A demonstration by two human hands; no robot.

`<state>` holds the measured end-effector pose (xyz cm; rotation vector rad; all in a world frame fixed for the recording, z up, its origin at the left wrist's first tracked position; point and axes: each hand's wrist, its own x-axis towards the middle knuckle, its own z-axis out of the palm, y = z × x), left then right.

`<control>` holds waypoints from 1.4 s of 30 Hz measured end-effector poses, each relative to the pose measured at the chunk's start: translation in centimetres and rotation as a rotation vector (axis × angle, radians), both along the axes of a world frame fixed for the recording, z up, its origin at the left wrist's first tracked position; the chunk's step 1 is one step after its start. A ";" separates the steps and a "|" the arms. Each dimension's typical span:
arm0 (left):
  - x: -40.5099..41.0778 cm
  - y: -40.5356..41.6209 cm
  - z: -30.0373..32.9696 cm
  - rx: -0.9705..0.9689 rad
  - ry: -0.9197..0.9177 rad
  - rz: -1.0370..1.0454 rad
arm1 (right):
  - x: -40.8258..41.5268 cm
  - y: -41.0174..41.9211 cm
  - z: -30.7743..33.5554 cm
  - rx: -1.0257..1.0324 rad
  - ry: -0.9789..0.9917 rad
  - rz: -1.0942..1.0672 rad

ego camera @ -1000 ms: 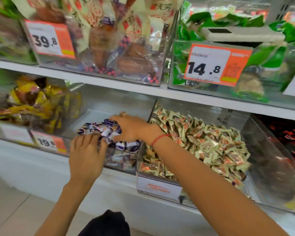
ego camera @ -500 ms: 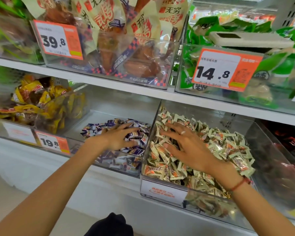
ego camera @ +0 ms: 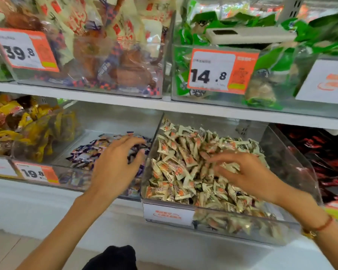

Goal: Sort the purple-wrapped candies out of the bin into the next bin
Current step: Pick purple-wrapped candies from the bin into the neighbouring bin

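Two clear plastic bins stand side by side on the lower shelf. The middle bin holds a low pile of purple-wrapped candies. The bin to its right is heaped with white-and-orange wrapped candies. My left hand hovers over the purple pile near the wall between the two bins, fingers spread and holding nothing. My right hand lies on the white candies with its fingers spread into the heap; it grips nothing that I can see. No purple wrapper shows among the white candies.
A bin of yellow-wrapped snacks stands at the left, one with dark red packs at the right. The shelf above carries bins of bagged snacks with orange price tags. A white shelf base runs below.
My right hand has gone from the purple bin across to the white candy bin and further right in it. My left hand has slid right over the purple pile. The camera has moved closer.
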<state>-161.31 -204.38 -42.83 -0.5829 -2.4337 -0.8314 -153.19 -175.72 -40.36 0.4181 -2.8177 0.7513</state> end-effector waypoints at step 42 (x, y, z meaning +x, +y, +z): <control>1.4 15.0 -3.0 -0.337 -0.211 -0.561 | -0.9 8.1 -3.5 0.323 -0.325 -0.063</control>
